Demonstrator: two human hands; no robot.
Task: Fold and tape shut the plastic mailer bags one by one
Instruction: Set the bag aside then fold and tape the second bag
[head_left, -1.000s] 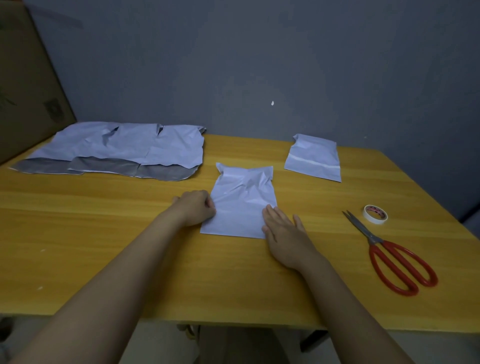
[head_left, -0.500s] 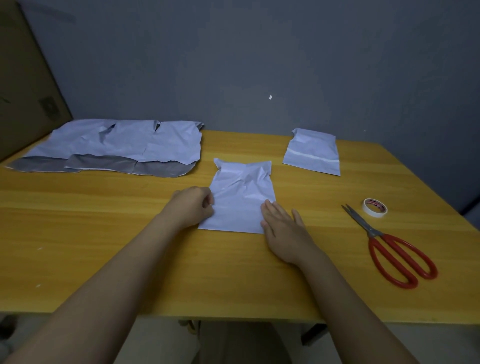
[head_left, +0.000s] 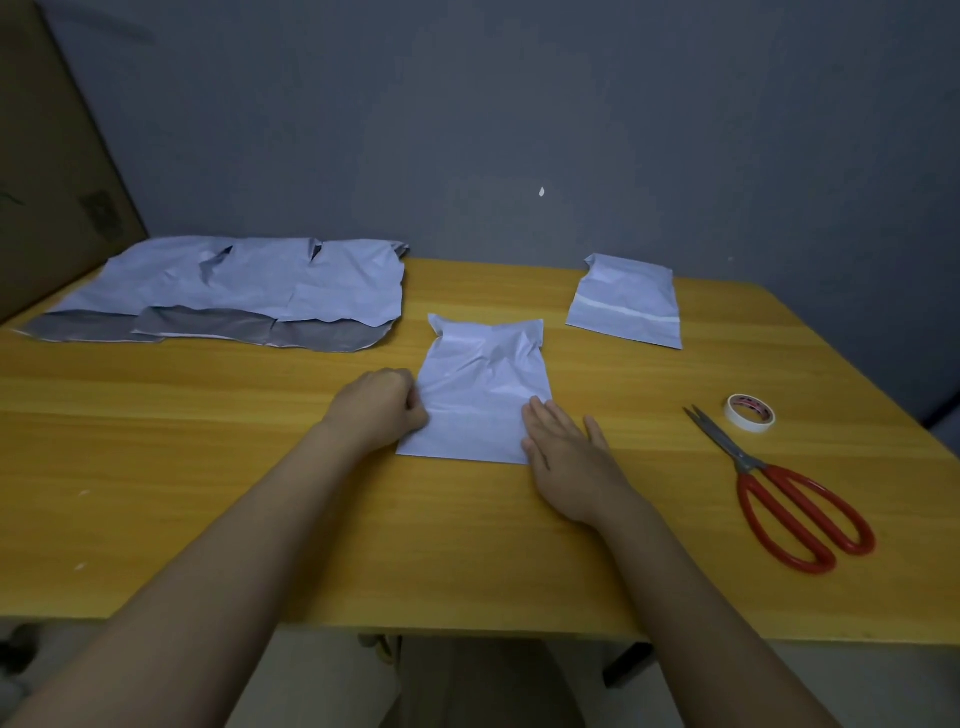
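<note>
A white, creased folded mailer bag lies in the middle of the wooden table. My left hand sits at its left edge with fingers curled, pinching that edge. My right hand lies flat, its straight fingers pressing the bag's lower right corner. A second folded mailer bag, with a strip of tape across it, rests at the back right. A pile of unfolded mailer bags lies at the back left. A tape roll and red-handled scissors lie to the right.
A grey wall stands right behind the table. A brown cardboard sheet leans at the far left. The table's front edge runs just under my forearms.
Both hands stay on the same edges of the middle bag; only the view has shifted slightly.
</note>
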